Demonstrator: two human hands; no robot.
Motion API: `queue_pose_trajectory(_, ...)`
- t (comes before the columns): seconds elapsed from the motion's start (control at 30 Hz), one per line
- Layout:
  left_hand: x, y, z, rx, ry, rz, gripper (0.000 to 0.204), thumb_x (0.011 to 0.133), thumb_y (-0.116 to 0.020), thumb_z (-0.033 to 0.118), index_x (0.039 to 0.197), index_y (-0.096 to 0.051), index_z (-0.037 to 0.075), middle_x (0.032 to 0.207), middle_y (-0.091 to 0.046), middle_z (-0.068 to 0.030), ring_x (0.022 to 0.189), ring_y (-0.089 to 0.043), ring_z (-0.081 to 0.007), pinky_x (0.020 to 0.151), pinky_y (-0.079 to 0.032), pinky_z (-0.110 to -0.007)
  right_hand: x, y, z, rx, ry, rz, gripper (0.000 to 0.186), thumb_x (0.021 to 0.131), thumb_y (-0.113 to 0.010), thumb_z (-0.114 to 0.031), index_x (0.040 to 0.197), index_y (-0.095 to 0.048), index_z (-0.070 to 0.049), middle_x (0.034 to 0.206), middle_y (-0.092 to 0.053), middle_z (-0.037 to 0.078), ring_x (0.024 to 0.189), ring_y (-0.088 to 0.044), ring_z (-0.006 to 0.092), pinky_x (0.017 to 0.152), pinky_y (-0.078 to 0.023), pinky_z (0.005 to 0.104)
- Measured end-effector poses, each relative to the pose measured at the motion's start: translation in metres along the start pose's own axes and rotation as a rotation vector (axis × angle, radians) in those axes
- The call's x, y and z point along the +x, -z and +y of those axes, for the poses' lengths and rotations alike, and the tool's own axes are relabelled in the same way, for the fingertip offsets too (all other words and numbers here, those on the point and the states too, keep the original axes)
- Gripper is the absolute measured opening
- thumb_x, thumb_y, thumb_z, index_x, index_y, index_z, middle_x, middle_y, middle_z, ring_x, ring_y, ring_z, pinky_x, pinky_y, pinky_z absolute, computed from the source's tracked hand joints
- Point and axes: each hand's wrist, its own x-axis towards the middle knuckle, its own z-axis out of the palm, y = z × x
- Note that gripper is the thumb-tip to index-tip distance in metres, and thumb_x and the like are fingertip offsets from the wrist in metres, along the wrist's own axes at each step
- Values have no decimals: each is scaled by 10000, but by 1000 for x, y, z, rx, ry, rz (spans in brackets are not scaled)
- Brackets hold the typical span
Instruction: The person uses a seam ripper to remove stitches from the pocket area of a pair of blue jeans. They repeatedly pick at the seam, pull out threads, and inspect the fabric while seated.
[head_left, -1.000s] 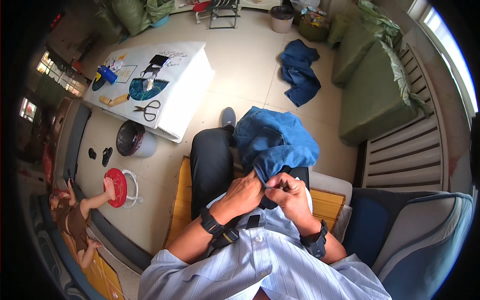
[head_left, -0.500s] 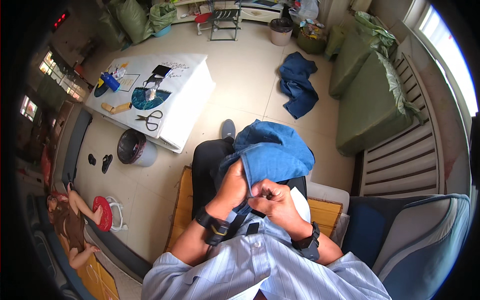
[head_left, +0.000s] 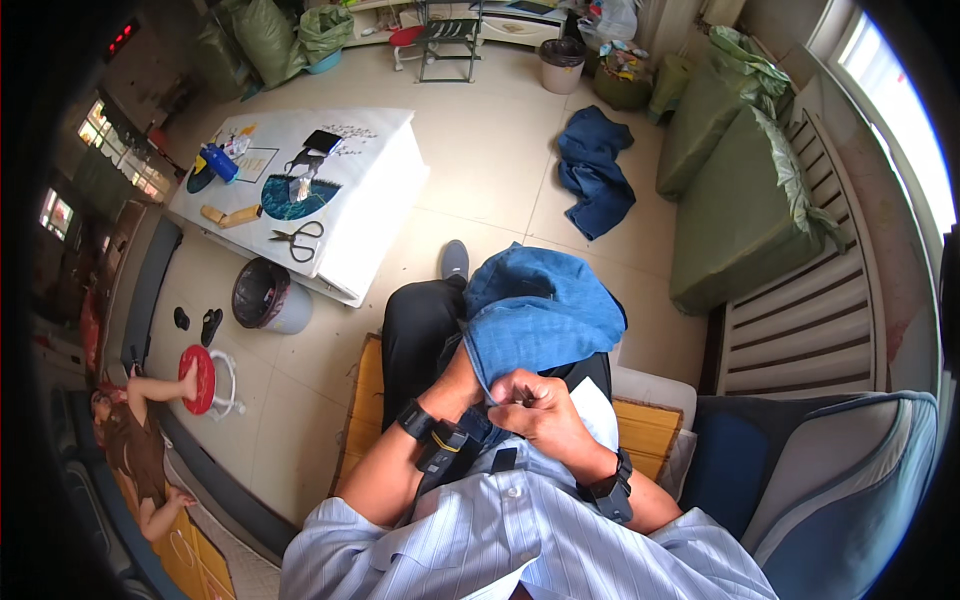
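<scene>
A blue denim garment lies bunched over my lap, its hemmed edge turned toward me. My left hand reaches under the cloth beside that edge, and the fabric hides its fingers. At the lower corner of the hem my right hand is closed in a pinch, thumb and forefinger together on the denim's edge. Anything small between those fingertips is too fine to make out. Both wrists wear black straps with devices.
Left ahead, a white-covered table bears black scissors and a blue object. A lined bin stands beside it. More denim lies on the floor. Green wrapped bundles line the right; a person reclines at left.
My left hand has slid further under the denim, so its fingers are now covered. My right hand stays pinched near the hem. The reclining person's leg and the red stool have shifted.
</scene>
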Motion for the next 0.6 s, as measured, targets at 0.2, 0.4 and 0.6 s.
queue_pose_trajectory(0.2, 12, 12, 19, 739, -577, -201, 359, 1018, -644, 123, 1352, -629, -6, 1307, -689, -112, 1200, -650, -203, 1022, -534, -334, 6, -1, -8, -78, 13, -24, 137, 878, -713, 54, 907, -617, -39, 804, -509, -86, 751, -439, 13, 636, -377, 222)
queue_pose_trajectory(0.4, -9, 0, 41, -164, 21, -62, 418, 1004, -684, 153, 1377, -602, -18, 1312, -668, -80, 1122, -656, -151, 951, -562, -296, 10, -1, -19, -77, 14, -10, 118, 880, -689, 55, 897, -615, -35, 787, -506, -80, 745, -442, 17, 625, -376, 228)
queue_pose_trajectory(0.6, 1, 20, 1, 208, -9, -33, 418, 1071, -582, 225, 1399, -587, -34, 1355, -643, -107, 1172, -629, -151, 968, -544, -295, 15, -4, -18, -121, 81, 38, 108, 876, -671, 53, 897, -607, -31, 779, -520, -59, 752, -458, 28, 630, -394, 233)
